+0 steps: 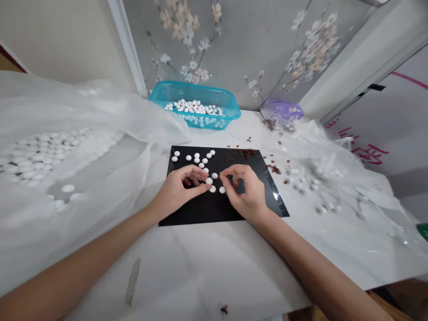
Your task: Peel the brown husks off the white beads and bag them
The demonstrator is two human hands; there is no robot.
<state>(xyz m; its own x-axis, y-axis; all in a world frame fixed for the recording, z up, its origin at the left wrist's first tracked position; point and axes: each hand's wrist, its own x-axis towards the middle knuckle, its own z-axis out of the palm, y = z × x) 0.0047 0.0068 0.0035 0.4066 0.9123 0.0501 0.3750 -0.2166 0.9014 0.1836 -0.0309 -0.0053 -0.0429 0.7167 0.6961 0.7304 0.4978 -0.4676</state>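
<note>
Over a black mat [187, 209], my left hand [182, 185] pinches a small white ball [209, 181] between thumb and forefinger. Facing it from the right, my right hand [245, 189] has its thumb and forefinger pressed together; whatever they hold is too small to make out. Another white ball [222, 190] lies close by the right fingertips, and several more white balls [197, 158] are scattered on the mat beyond my left hand. Small reddish-brown pieces [249, 153] sit in a loose pile at the mat's far right corner.
A blue plastic basket [236, 109] with many white balls stands at the back against the flowered wall. On the left spreads a large clear plastic bag [133, 169] full of white balls. More clear bags [334, 165] and a purple packet [282, 109] lie on the right.
</note>
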